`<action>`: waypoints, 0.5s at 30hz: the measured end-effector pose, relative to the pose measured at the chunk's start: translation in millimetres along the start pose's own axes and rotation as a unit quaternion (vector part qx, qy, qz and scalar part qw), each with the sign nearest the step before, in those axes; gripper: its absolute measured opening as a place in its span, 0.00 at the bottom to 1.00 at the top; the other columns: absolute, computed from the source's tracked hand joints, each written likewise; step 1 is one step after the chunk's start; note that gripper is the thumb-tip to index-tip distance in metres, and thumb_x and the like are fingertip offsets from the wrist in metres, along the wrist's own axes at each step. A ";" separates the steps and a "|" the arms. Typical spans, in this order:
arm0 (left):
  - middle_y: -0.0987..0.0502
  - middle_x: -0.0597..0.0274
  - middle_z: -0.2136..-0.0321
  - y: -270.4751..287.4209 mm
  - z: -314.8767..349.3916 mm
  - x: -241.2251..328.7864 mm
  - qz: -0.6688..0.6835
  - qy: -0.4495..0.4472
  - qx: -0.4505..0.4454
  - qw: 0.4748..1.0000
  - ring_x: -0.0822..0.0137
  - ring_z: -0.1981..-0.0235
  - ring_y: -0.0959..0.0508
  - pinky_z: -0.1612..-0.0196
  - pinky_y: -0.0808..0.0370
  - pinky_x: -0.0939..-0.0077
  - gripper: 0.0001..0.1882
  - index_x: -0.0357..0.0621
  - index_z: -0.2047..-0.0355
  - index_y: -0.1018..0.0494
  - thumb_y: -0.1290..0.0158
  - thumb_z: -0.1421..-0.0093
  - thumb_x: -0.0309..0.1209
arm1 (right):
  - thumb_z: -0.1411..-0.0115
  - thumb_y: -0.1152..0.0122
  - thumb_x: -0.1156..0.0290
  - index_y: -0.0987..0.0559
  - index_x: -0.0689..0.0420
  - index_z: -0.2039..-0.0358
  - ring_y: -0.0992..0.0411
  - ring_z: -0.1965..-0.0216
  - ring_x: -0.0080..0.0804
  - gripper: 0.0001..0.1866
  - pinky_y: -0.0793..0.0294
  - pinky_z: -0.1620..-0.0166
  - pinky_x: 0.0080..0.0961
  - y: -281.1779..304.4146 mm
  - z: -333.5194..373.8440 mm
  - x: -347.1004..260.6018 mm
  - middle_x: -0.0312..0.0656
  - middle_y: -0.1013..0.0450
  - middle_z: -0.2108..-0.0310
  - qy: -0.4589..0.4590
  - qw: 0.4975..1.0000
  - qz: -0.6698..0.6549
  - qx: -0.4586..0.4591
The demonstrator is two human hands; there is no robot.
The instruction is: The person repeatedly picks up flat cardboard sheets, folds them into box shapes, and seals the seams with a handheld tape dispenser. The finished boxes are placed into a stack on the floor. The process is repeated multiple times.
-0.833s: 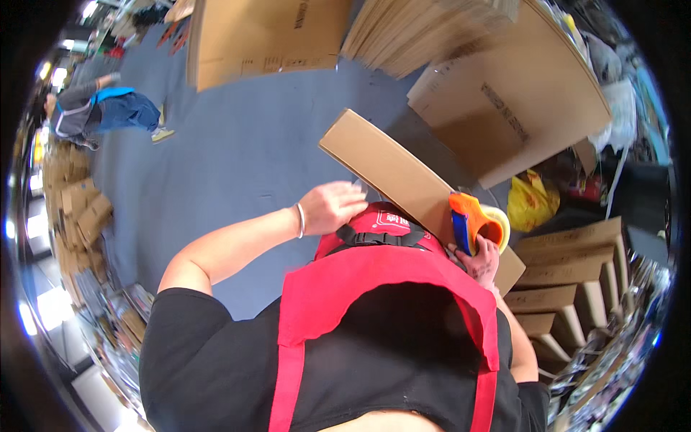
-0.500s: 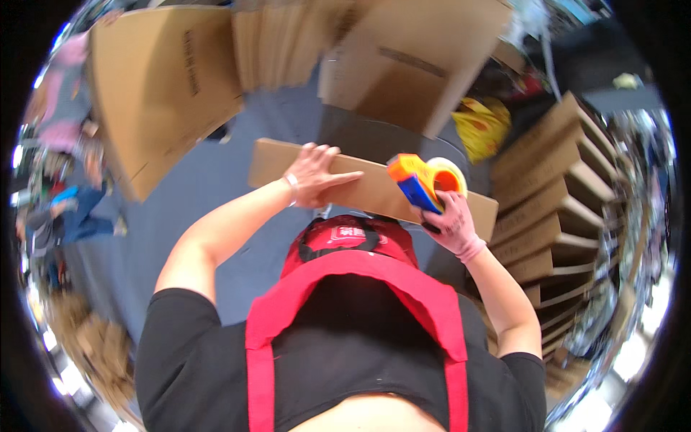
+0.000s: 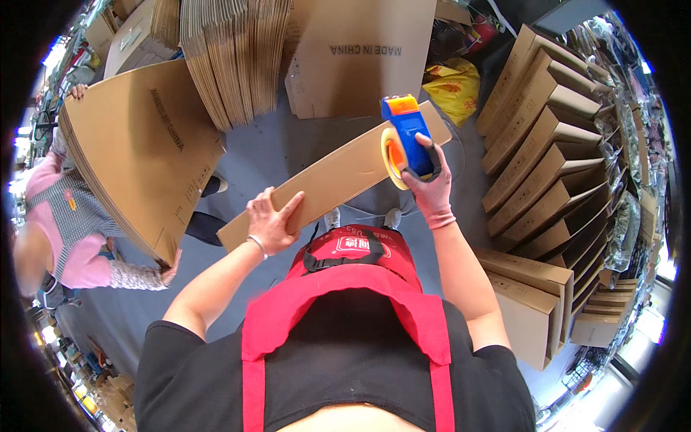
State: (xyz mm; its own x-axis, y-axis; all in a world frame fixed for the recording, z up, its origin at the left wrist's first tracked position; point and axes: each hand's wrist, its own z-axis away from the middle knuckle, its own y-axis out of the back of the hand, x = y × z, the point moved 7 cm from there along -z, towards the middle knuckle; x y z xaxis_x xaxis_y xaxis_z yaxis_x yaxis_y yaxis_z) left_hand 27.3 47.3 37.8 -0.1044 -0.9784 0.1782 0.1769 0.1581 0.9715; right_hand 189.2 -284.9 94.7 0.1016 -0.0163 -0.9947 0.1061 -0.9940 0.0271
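A long, narrow cardboard box [image 3: 338,169] stretches diagonally in front of me, its right end farther away. My left hand [image 3: 270,222] grips it near the left end, the thumb lying on the brown face and the fingers reaching the far edge. In my gloved right hand [image 3: 432,183] is a blue and orange tape dispenser [image 3: 412,133] with a large roll of yellowish tape on it. The dispenser is over the right part of the box. Whether its tape touches the cardboard, I cannot tell.
Folded cartons [image 3: 536,137] stand in a row at the right. Flat cardboard stacks [image 3: 237,57] and a large carton [image 3: 360,68] are ahead, beside a yellow bag [image 3: 455,90]. At the left, a co-worker in pink sleeves [image 3: 83,263] holds large cardboard sheets [image 3: 144,137].
The box has turned, its left end nearer me and its right end farther away. My left hand moved left and nearer; the right hand raised the dispenser and turned it. The co-worker's sheets came closer.
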 end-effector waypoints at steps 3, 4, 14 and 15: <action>0.49 0.34 0.30 1.3 -30.4 42.5 -0.010 -0.018 -0.014 1.000 0.37 0.27 0.49 0.28 0.55 0.32 0.64 0.69 0.21 0.54 0.29 0.54 0.56 | 0.54 0.21 0.79 0.23 0.51 0.41 0.25 0.45 0.30 0.37 0.26 0.39 0.29 5.6 10.5 -6.3 0.39 0.24 0.47 0.052 0.995 0.083 -0.009; 0.50 0.34 0.28 4.8 -53.2 62.5 0.019 -0.014 -0.025 0.999 0.37 0.26 0.50 0.28 0.56 0.31 0.65 0.68 0.21 0.56 0.29 0.53 0.57 | 0.53 0.22 0.80 0.23 0.52 0.41 0.25 0.45 0.30 0.37 0.26 0.38 0.29 10.0 12.5 -10.9 0.39 0.24 0.47 0.037 0.997 0.062 0.001; 0.41 0.42 0.35 42.9 -224.7 146.8 -0.026 0.045 -0.011 0.999 0.43 0.37 0.39 0.40 0.42 0.41 0.62 0.93 0.24 0.53 0.29 0.55 0.50 | 0.47 0.31 0.80 0.25 0.57 0.36 0.27 0.41 0.33 0.35 0.27 0.36 0.32 112.0 -0.6 -42.9 0.44 0.26 0.40 -0.131 0.973 -0.076 0.175; 0.41 0.42 0.36 48.7 -229.6 144.0 -0.028 0.050 -0.006 0.998 0.43 0.37 0.39 0.41 0.41 0.42 0.61 0.93 0.24 0.51 0.28 0.56 0.50 | 0.44 0.37 0.79 0.28 0.58 0.34 0.26 0.40 0.37 0.33 0.26 0.36 0.35 145.2 9.8 -22.7 0.45 0.27 0.38 -0.154 0.943 -0.185 0.228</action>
State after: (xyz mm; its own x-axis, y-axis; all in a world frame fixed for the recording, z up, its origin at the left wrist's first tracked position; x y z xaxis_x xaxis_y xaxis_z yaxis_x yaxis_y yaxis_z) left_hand 245.6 -116.5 74.8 -0.0164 -0.9941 0.1073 0.1858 0.1024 0.9772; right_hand 192.6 -429.9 120.2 -0.1596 0.3805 -0.9109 -0.3653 -0.8800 -0.3035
